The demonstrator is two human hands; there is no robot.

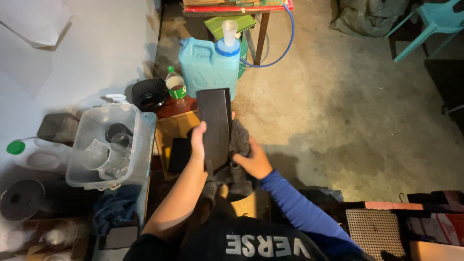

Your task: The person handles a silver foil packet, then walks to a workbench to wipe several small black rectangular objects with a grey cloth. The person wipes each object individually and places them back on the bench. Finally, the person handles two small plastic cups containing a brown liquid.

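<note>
My left hand (198, 140) grips the left edge of a flat black rectangular slab (215, 123), which stands upright in front of me. A dark grey cloth (239, 140) is bunched against the slab's right side, and my right hand (253, 161) presses it there, fingers closed on the cloth. My right arm wears a blue sleeve; my left arm is bare. Part of the cloth hangs down below the slab.
A light blue water jug (209, 65) with a pump stands behind the slab, beside a green-capped bottle (176, 87). A clear plastic bin (108, 145) with glassware sits at left. An open cardboard box (176, 133), a turquoise chair (435, 24) and a perforated panel (374, 232) are around.
</note>
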